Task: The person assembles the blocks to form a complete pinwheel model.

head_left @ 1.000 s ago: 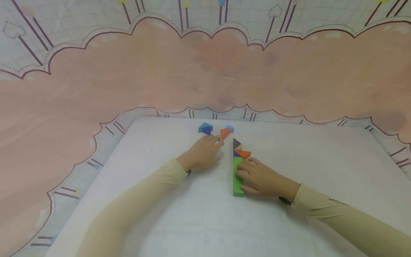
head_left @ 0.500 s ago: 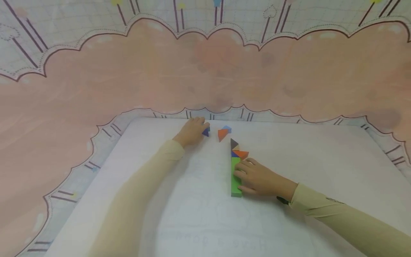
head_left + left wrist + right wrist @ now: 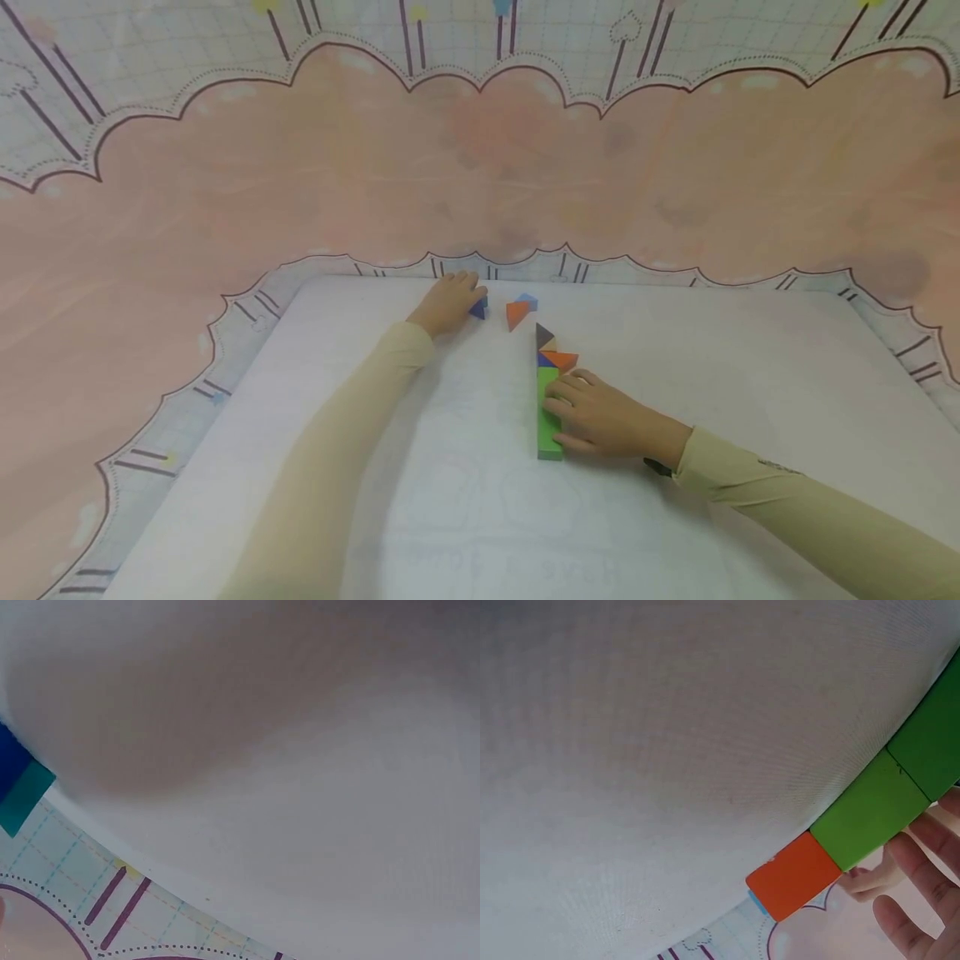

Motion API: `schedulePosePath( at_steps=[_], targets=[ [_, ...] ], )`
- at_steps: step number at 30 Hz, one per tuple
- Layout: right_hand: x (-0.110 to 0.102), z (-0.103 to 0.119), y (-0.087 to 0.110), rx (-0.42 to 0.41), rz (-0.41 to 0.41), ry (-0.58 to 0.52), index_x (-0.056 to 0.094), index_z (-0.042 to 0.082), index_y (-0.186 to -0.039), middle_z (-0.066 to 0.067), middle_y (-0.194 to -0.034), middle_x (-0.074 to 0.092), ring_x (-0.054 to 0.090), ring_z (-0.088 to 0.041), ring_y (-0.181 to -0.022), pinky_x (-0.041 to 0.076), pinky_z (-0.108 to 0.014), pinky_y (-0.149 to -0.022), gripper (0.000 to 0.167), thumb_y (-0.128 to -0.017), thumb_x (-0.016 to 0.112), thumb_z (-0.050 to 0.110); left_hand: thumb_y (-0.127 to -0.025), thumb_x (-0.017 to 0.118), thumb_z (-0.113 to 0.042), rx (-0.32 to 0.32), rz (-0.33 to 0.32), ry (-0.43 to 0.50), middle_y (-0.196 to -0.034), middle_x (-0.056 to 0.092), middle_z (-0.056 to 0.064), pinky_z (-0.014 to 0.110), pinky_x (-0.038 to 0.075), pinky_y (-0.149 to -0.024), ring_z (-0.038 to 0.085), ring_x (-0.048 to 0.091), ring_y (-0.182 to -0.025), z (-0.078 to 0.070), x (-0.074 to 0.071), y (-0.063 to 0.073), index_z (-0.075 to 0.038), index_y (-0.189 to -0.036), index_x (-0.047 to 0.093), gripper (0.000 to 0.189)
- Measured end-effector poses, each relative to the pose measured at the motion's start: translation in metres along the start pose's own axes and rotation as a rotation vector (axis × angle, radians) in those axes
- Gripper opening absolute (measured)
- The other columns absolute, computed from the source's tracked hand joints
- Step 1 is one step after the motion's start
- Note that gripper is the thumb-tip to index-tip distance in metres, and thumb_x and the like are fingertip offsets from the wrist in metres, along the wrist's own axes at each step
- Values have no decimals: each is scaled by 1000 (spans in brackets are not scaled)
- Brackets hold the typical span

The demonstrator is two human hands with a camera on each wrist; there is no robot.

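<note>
My left hand [image 3: 450, 302] reaches to the table's far side, its fingers over a teal block [image 3: 28, 796] and a dark blue triangular block [image 3: 478, 311]. The fingertips are hidden, so I cannot tell whether they grip. My right hand [image 3: 603, 415] rests its fingers on a green strip [image 3: 549, 437], which ends a column of blocks. Light green [image 3: 870, 810] and dark green [image 3: 937, 727] faces show in the right wrist view, fingertips at their upper edge. Above the strip lie a blue triangle [image 3: 546, 361], an orange triangle [image 3: 562, 359], a tan triangle [image 3: 551, 345] and a dark grey triangle [image 3: 543, 335].
Between the left hand and the column lies another orange triangular block [image 3: 516, 315], with a light blue block [image 3: 528, 301] just behind it. The white tabletop [image 3: 712, 367] ends at a patterned cloth [image 3: 480, 183]. Faint writing shows near the front.
The left hand has moved away and leftward, from beside the orange triangle to over the teal and dark blue blocks. It stays nearly still over the last half second. The right hand keeps its place.
</note>
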State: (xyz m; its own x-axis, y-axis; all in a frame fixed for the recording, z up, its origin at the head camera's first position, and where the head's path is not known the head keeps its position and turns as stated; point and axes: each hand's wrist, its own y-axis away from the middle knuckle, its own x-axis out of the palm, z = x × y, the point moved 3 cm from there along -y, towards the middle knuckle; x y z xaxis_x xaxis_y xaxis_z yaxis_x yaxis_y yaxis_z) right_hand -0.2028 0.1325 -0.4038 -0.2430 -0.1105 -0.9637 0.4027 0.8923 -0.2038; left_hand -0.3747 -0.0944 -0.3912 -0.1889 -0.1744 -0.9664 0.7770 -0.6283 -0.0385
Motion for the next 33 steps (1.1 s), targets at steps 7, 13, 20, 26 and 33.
schedulePosePath(
  at_steps=[7, 13, 20, 26, 33],
  targets=[
    [-1, 1, -1, -14, -24, 7, 57, 10, -109, -4, -110, 60, 54, -22, -108, 44, -44, -96, 36, -88, 60, 39, -92, 51, -9, 6, -11, -7, -129, 51, 16, 45, 38, -107, 32, 48, -123, -2, -3, 1, -10, -123, 55, 31],
    [-2, 1, -1, -10, -22, 6, 58, 10, -110, -4, -111, 60, 54, -21, -108, 44, -45, -96, 37, -88, 60, 39, -89, 58, -11, 96, -71, 26, -111, 57, 13, 40, 46, -94, 28, 56, -103, -9, -5, 5, -8, -112, 59, 24],
    [-2, 0, -1, 17, 14, 2, 58, 11, -111, -4, -113, 60, 54, -22, -110, 43, -45, -98, 37, -88, 58, 41, -87, 64, -18, 215, -115, 57, -98, 58, 7, 35, 49, -83, 22, 57, -87, -23, -2, 4, -10, -105, 59, 20],
    [-2, 0, 0, 25, 30, -9, 58, 10, -112, -5, -114, 60, 54, -22, -112, 43, -46, -98, 38, -89, 58, 41, -89, 62, -23, 203, -102, 98, -96, 58, 3, 34, 48, -84, 19, 55, -87, -34, 0, -2, -13, -109, 60, 22],
    [-2, 1, -1, 11, 3, -5, 58, 10, -110, -5, -112, 60, 53, -22, -110, 44, -45, -96, 37, -88, 59, 40, -90, 61, -26, 121, -78, 79, -106, 59, 6, 36, 45, -95, 22, 56, -101, -40, -2, -10, -12, -113, 59, 27]
  ],
)
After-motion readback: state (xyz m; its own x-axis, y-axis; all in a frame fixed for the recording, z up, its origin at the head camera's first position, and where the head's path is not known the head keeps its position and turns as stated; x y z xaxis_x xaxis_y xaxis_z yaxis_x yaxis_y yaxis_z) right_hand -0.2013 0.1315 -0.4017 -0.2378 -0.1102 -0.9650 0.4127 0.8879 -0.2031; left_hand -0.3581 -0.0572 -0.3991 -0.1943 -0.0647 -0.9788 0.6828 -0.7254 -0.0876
